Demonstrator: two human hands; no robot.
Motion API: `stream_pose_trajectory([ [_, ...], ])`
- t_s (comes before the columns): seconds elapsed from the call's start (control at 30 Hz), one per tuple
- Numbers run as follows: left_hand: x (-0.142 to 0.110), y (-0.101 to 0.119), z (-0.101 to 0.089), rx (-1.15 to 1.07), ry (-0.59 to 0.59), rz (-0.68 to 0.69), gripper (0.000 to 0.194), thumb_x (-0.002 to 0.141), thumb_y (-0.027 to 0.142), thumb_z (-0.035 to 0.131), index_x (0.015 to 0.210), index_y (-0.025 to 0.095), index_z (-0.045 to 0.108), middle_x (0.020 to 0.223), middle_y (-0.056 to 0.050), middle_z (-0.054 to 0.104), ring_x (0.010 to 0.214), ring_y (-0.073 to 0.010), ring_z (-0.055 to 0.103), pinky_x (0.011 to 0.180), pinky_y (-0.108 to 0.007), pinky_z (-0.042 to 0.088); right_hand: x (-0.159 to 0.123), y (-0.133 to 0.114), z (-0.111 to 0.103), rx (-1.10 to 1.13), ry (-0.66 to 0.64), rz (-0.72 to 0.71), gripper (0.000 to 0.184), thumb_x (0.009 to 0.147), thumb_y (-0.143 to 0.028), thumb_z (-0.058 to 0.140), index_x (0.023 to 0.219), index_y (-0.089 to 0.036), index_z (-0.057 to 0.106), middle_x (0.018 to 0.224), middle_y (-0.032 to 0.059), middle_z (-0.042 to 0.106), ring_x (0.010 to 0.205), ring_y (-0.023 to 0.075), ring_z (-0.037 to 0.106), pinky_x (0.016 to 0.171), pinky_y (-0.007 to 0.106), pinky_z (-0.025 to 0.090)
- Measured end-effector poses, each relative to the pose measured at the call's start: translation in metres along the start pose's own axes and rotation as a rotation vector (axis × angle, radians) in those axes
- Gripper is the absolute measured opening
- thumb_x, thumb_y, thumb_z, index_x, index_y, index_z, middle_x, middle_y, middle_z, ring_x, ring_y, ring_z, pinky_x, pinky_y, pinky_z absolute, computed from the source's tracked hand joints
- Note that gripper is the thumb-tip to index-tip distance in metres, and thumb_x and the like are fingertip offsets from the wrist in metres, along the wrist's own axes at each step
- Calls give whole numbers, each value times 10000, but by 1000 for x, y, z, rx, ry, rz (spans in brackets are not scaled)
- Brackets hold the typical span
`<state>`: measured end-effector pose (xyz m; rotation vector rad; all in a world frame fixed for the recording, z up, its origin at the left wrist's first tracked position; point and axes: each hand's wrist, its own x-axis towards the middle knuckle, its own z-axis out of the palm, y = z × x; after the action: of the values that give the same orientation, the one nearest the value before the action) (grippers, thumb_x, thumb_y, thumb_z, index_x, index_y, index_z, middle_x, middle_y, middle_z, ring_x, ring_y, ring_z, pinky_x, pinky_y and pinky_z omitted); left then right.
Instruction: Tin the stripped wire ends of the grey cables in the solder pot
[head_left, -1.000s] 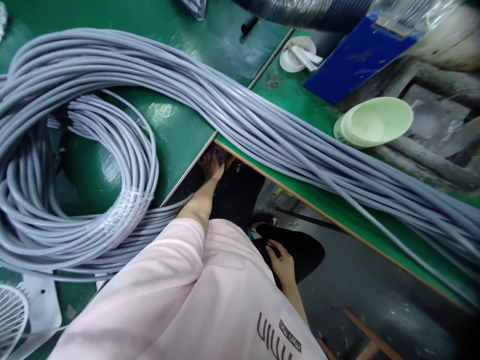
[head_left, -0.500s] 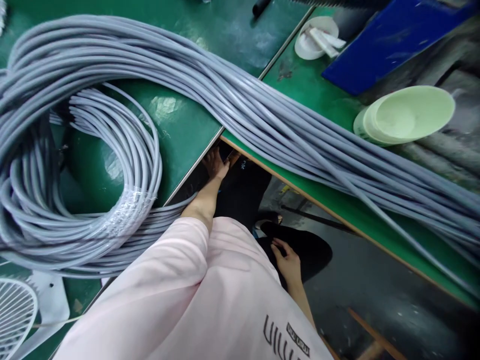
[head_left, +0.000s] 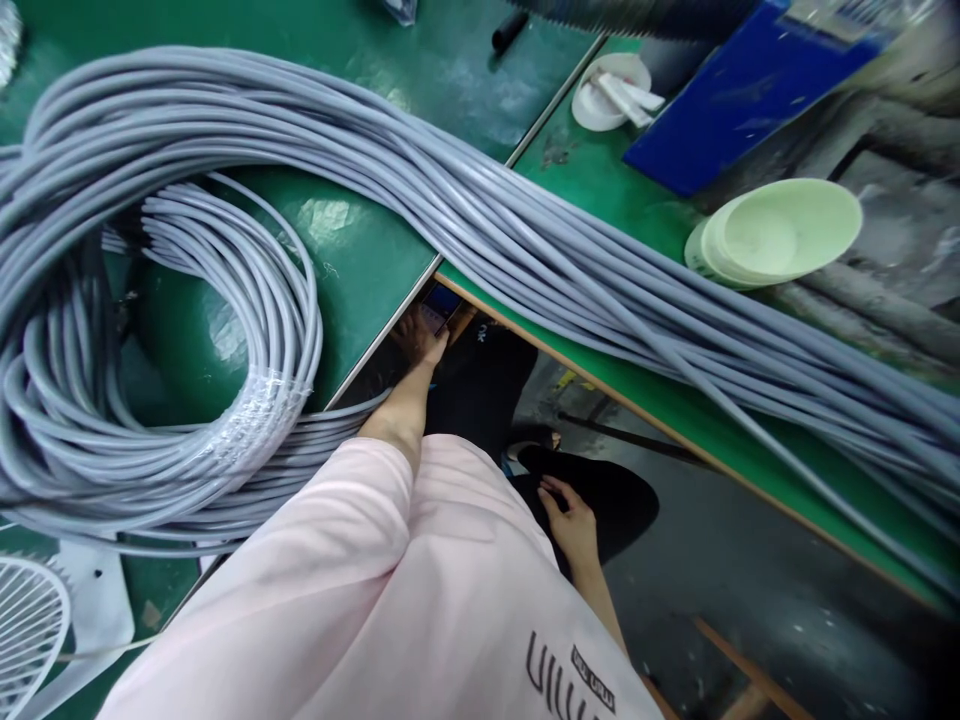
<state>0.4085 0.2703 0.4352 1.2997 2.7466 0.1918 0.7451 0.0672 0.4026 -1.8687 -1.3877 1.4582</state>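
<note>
Likely light, stiff and slick, the phone (head_left: 441, 303) suits edge holding: left hand (head_left: 421, 338) grasps it, right hand (head_left: 575, 524) rests loose.

Round grey cable coil (head_left: 289, 300) at left, on flat green tabletop (head_left: 360, 275). Long grey cable bundle (head_left: 525, 230) curves round coil's far side, then runs right across the seam onto second, wood-edged green tabletop (head_left: 589, 168). Beyond bundle, left to right: short black tube (head_left: 510, 32), round white dish (head_left: 594, 105), flat blue panel (head_left: 739, 100), tapered pale-green cup (head_left: 795, 230). Slatted white grille (head_left: 34, 628) near left corner. Left hand (head_left: 418, 338) below tabletop edges, near seam, at dark rectangular device (head_left: 441, 304); right hand (head_left: 571, 520) on black-clothed leg (head_left: 626, 500).
</note>
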Motion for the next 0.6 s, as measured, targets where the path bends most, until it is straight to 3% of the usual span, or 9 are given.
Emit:
stream_pose_trajectory([
  [0.13, -9, -11, -3, -3, -2, -54, 809, 798, 514, 565, 1445, 128, 268, 1484, -168, 347, 1412, -307, 236, 1139, -506, 274, 1, 0, -1, -13, 1, -11, 431, 733, -502, 569, 991, -179, 690, 1007, 117, 719, 958, 267, 647, 833, 402, 503],
  [0.3, -33, -18, -5, -4, -15, -76, 674, 873, 436, 468, 1435, 114, 283, 1486, -185, 344, 1419, -314, 231, 1136, -531, 262, 3, 0, -1, -14, -23, -1, 448, 730, -497, 569, 1011, -170, 688, 1027, 128, 714, 964, 275, 643, 783, 390, 509],
  [0.6, -70, -24, -19, -19, -99, -14, 551, 857, 264, 484, 1390, 185, 365, 1504, -115, 353, 1372, -259, 337, 1157, -474, 229, 10, 3, -4, 7, -51, -47, 402, 729, -492, 581, 967, -187, 691, 984, 110, 726, 944, 263, 661, 906, 423, 489],
])
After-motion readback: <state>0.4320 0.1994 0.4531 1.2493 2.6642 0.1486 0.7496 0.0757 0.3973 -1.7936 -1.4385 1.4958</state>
